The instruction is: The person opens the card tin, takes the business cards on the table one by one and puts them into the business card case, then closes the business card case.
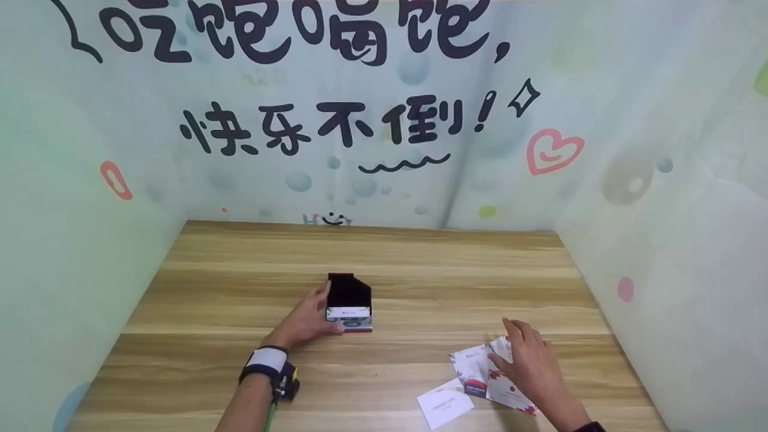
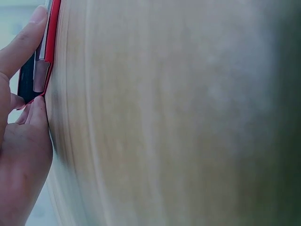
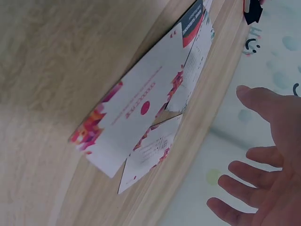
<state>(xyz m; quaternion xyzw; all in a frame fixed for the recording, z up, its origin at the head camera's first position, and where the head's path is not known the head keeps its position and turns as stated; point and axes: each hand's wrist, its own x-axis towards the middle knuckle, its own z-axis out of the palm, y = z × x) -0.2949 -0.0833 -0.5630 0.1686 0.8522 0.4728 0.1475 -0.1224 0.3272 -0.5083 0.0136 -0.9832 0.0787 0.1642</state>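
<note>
Box, long axis seemingly forward, in curled left grip; right grip loose near cards.

Soft light, blurry left-wrist view

A black box stands against the fingers of the left hand; between it and the thumb of the right hand lies bare tabletop; cards spread beneath and beside that thumb; past both hands' fingertips free room reaches the wall

One box is sitting; at least three loose cards are lying toward the desk's near-right corner, overlapping.
</note>
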